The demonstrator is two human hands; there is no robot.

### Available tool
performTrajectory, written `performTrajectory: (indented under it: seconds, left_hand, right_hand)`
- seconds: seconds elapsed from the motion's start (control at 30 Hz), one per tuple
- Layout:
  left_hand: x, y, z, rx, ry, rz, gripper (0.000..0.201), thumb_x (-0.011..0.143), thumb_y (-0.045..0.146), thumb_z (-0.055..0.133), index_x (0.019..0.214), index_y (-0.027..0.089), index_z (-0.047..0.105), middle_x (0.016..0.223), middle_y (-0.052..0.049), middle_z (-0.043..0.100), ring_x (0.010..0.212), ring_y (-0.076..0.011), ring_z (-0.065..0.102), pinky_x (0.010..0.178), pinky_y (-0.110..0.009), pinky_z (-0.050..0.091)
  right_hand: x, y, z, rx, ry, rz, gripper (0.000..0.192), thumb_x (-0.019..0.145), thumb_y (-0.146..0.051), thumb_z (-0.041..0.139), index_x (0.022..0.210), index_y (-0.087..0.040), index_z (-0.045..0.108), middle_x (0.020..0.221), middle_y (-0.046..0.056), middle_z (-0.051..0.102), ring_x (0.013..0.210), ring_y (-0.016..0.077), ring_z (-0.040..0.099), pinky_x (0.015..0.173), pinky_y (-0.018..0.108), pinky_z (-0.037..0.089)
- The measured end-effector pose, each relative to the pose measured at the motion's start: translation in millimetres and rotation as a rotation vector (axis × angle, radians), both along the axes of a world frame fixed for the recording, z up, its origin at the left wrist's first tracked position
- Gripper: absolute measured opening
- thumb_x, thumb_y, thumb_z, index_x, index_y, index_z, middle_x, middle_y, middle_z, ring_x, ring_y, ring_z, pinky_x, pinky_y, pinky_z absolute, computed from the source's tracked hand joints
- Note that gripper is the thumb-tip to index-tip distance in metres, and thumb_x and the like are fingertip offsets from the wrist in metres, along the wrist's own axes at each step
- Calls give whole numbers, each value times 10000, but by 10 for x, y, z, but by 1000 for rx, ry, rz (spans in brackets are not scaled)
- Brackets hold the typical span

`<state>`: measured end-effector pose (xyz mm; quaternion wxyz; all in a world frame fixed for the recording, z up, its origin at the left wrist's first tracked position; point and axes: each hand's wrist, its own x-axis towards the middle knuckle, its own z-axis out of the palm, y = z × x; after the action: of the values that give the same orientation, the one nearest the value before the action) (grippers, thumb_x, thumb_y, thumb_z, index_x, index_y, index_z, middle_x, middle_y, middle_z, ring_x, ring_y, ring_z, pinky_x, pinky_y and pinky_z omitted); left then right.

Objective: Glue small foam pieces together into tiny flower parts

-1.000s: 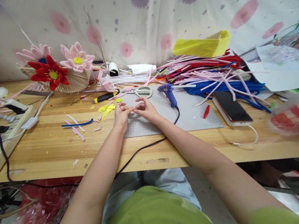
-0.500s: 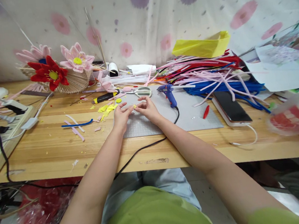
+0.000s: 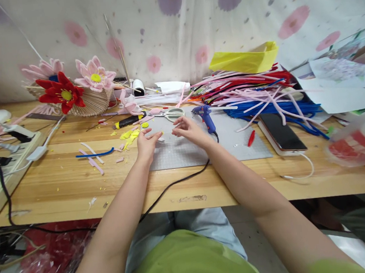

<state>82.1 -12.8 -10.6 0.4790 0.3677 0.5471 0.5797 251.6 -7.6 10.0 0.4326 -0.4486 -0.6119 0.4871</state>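
Well to the right of the fingers [image 3: 179, 130], a dark-screened phone [image 3: 283, 131] lies on a white block [image 3: 271, 141], with a white cable [image 3: 312, 167] curving from its near end. Farther right of the fingers is a translucent cup [image 3: 362, 141] with a blurred red print. Beyond the phone, right of and farther off than the fingers, white paper sheets [image 3: 344, 97] overlap. Far left of the fingers, a cream power strip [image 3: 19, 169] carries several plugs [image 3: 12, 146]. Straight beyond the fingers hangs a pale cloth [image 3: 165, 34] printed with pink and purple flowers. Nearer and left of the fingers, below the table [image 3: 59, 179], lies crumpled red plastic [image 3: 46, 263].
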Motion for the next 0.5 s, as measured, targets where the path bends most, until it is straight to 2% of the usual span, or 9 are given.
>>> performTrajectory:
  seconds: [0.07,0.13,0.17,0.23,0.3,0.37,0.43,0.5]
  left_hand:
    - [-10,1,12,-22,17,14,444,547,201,774,905,186,512,683,-7,647,698,-160,626,660,-281,454]
    - [-17,2,26,-40,38,29,424,545,202,771,887,183,520,669,-5,640,686,-158,618,634,-269,439]
    - [-19,2,31,-43,49,37,416,547,202,769,882,182,521,661,-3,636,677,-155,614,621,-263,431]
    - [-18,2,34,-43,72,48,410,551,201,763,880,182,519,648,3,632,651,-146,604,601,-254,418]
    - [-15,3,23,-38,99,52,418,546,199,763,883,185,515,647,6,636,626,-139,598,595,-252,416]
    - [-17,8,-2,-21,125,45,430,540,204,763,891,189,515,660,5,648,614,-137,600,602,-257,426]
    - [-26,16,-35,10,148,32,434,542,215,761,904,188,522,675,0,661,617,-138,607,612,-261,434]
    - [-40,26,-67,30,161,17,420,544,228,758,900,180,542,680,-8,669,626,-142,614,615,-261,436]
  right_hand:
    - [314,-71,222,-108,-202,178,285,652,-379,703,778,-174,550,688,13,639,617,116,576,609,274,461]
    - [686,-136,413,-237,-433,251,324,625,-434,738,707,-154,597,678,52,651,588,132,574,576,287,454]
    - [865,-158,477,-290,-526,222,347,619,-462,743,687,-150,609,671,64,650,585,142,576,567,294,451]
    - [1148,-165,517,-347,-671,68,396,632,-524,721,708,-147,627,695,81,650,624,165,590,585,310,461]
    - [1277,-119,441,-291,-748,-139,467,621,-548,723,838,-144,639,781,97,653,677,185,594,608,328,472]
    - [1243,-27,279,-150,-741,-334,587,588,-523,755,1008,-139,612,911,113,646,761,199,598,669,335,480]
    - [1102,91,81,-53,-647,-395,599,633,-510,719,1080,-135,583,994,123,639,839,204,600,728,332,478]
    - [937,204,-104,-53,-586,-467,518,682,-537,654,1011,-140,605,971,116,652,860,219,604,759,347,469]
